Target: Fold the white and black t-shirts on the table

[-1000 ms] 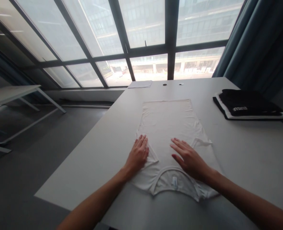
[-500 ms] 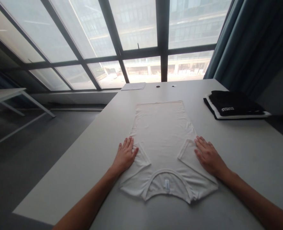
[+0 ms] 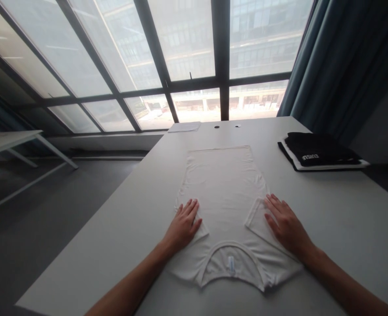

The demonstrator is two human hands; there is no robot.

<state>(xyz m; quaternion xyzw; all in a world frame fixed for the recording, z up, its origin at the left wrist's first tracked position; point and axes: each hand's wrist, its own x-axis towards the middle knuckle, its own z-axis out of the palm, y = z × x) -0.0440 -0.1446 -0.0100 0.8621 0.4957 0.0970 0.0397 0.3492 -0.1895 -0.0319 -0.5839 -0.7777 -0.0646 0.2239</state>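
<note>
A white T-shirt (image 3: 225, 188) lies flat on the white table (image 3: 131, 206), its collar towards me and its hem at the far end. Both sleeves are folded inward over the body, and a small label (image 3: 231, 265) shows inside the neck. My left hand (image 3: 184, 224) rests flat on the left sleeve, fingers stretched out, covering part of it. Over the outer edge of the right sleeve (image 3: 258, 217) lies my right hand (image 3: 284, 221), fingers extended and palm down. Faint wrinkles run across the shirt's sides and shoulders.
A stack of folded clothes (image 3: 322, 151), black on top with white below, sits at the table's right. Some paper (image 3: 184, 127) lies at the far left corner near two cable holes. Beyond are windows, a blue curtain (image 3: 325, 66) and another table (image 3: 9, 140) at left.
My left hand has moved inward, from the shirt's left edge onto the folded sleeve. My right hand stays almost in place. The camera view has tilted slightly up.
</note>
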